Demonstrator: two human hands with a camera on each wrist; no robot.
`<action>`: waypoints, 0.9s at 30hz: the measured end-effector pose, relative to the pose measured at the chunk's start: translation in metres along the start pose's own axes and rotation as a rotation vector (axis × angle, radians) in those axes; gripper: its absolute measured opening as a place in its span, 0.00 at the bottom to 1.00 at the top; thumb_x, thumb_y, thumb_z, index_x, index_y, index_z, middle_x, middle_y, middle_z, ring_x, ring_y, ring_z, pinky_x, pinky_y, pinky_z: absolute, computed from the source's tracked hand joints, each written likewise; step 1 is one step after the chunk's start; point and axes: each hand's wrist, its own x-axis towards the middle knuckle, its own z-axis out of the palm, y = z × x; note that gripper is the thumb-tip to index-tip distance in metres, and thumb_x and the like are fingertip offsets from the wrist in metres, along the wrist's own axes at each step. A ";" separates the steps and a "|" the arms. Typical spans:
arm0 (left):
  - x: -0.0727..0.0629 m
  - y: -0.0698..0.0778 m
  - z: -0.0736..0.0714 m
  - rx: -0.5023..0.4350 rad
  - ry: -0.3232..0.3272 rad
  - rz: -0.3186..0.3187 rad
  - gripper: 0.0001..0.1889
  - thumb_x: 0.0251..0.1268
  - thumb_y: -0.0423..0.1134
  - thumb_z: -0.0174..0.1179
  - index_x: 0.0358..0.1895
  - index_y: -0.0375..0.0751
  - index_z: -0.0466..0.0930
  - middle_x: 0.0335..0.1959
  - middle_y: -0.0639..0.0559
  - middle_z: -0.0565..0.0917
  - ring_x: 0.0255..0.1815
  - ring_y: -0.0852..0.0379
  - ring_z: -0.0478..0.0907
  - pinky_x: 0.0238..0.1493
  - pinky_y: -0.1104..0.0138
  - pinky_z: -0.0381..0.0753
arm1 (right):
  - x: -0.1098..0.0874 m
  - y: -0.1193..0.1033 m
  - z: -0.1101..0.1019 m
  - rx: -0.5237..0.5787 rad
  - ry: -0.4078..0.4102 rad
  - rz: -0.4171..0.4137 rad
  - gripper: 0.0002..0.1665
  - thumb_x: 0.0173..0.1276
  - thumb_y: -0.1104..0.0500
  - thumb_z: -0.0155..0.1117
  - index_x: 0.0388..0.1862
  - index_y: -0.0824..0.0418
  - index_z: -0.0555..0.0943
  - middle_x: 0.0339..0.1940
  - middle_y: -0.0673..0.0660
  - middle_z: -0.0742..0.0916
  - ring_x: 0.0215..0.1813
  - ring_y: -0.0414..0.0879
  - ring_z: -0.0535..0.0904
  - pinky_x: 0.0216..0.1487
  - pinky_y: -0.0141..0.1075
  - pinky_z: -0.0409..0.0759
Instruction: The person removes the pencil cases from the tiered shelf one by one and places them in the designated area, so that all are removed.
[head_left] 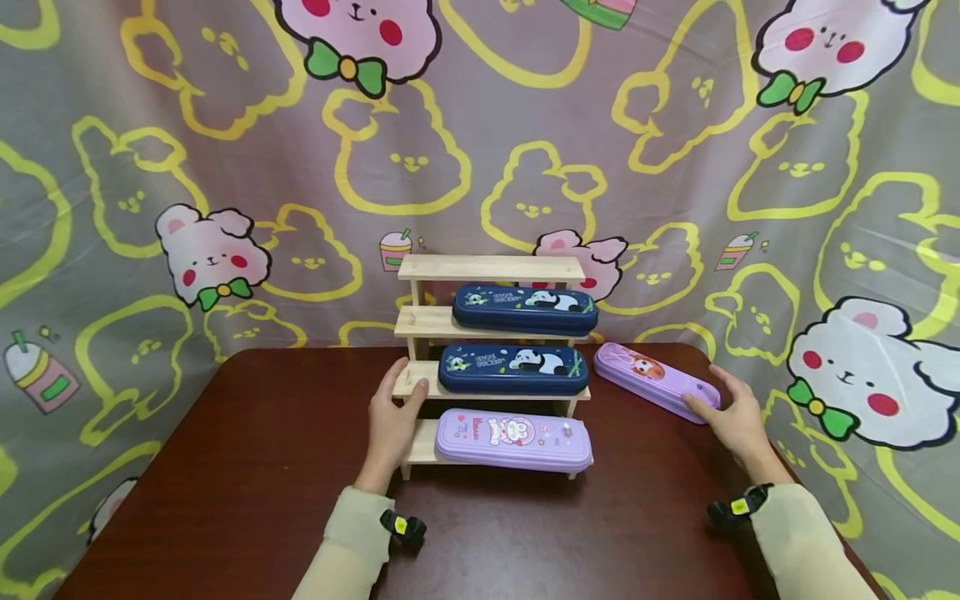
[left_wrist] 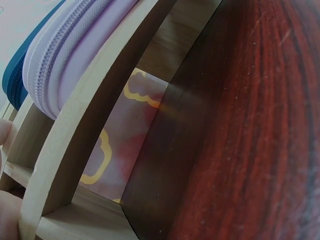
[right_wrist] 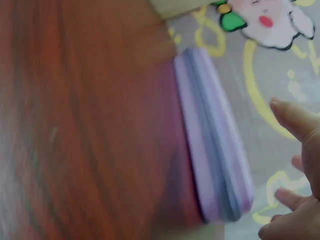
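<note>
A wooden tiered stand (head_left: 491,267) stands on the table, with pencil cases lying on its lower steps. A lilac pencil case (head_left: 513,439) is on the bottom step. Above it sit a navy panda pencil case (head_left: 513,369) and another navy panda pencil case (head_left: 525,309). My left hand (head_left: 392,417) grips the stand's left end, thumb toward the front; only its fingertips show in the left wrist view. A purple pencil case (head_left: 652,379) lies slanted on the table right of the stand. My right hand (head_left: 731,414) is beside its near end, fingers spread; the right wrist view shows them apart from it.
The dark red-brown wooden table (head_left: 285,467) extends around the stand. A patterned cloth (head_left: 480,125) with cartoon bears hangs behind and along both sides. The stand's top step bears no pencil case.
</note>
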 end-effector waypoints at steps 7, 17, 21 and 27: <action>0.000 0.000 0.000 0.004 -0.011 -0.003 0.30 0.69 0.50 0.62 0.72 0.51 0.68 0.69 0.53 0.70 0.71 0.56 0.62 0.72 0.56 0.59 | -0.006 -0.026 0.003 0.081 0.029 -0.066 0.50 0.65 0.51 0.71 0.79 0.62 0.56 0.75 0.71 0.62 0.71 0.68 0.57 0.69 0.63 0.56; 0.000 0.002 0.000 0.015 -0.012 -0.005 0.30 0.69 0.50 0.62 0.72 0.50 0.67 0.71 0.52 0.69 0.72 0.55 0.60 0.72 0.55 0.58 | -0.009 -0.055 0.020 0.246 0.015 -0.163 0.44 0.66 0.60 0.70 0.77 0.62 0.60 0.74 0.66 0.65 0.75 0.59 0.55 0.73 0.57 0.51; 0.000 0.001 0.000 0.014 -0.011 -0.005 0.30 0.69 0.51 0.62 0.72 0.50 0.67 0.70 0.53 0.70 0.72 0.55 0.61 0.72 0.55 0.58 | -0.009 -0.065 0.031 0.300 0.026 -0.190 0.42 0.65 0.64 0.71 0.75 0.62 0.64 0.72 0.65 0.68 0.74 0.57 0.60 0.73 0.50 0.57; 0.001 0.000 0.000 0.010 -0.020 -0.003 0.31 0.69 0.52 0.61 0.72 0.51 0.67 0.70 0.53 0.70 0.72 0.56 0.61 0.72 0.55 0.59 | -0.012 -0.093 0.042 0.406 -0.007 -0.242 0.40 0.66 0.69 0.67 0.74 0.66 0.64 0.71 0.65 0.69 0.73 0.54 0.63 0.66 0.27 0.66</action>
